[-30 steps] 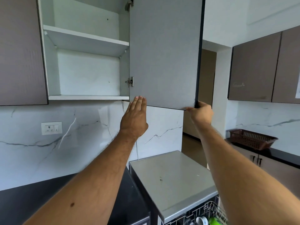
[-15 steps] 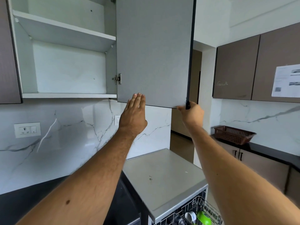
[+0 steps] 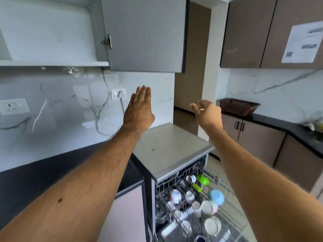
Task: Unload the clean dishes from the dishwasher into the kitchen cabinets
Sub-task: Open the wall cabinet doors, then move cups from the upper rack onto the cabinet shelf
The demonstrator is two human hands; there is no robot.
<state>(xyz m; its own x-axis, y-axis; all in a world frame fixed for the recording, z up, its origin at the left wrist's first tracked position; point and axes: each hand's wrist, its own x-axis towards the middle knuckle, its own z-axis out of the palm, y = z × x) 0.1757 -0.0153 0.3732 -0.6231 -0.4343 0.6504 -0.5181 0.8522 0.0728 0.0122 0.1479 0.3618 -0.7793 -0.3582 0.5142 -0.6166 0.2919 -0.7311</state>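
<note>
The wall cabinet stands open, its grey door (image 3: 145, 35) swung out and its white bottom shelf (image 3: 52, 63) bare. My left hand (image 3: 139, 109) hangs flat with straight fingers below the door, touching nothing. My right hand (image 3: 207, 112) is to its right, fingers loosely curled and empty, clear of the door edge. Below, the dishwasher (image 3: 167, 147) has its upper rack (image 3: 232, 203) pulled out, holding several white cups (image 3: 209, 207), a blue cup (image 3: 216, 197) and a green cup (image 3: 202, 179).
A black counter (image 3: 52, 172) runs left of the dishwasher under a marble wall with sockets (image 3: 14, 106). A brown basket (image 3: 238, 106) sits on the right counter below closed brown cabinets (image 3: 248, 35) with a paper sheet (image 3: 301, 42). A doorway (image 3: 190, 67) opens behind.
My right hand has let go of the cabinet door's lower corner and both hands have dropped below the door. The view has tilted down, showing more of the dishwasher rack.
</note>
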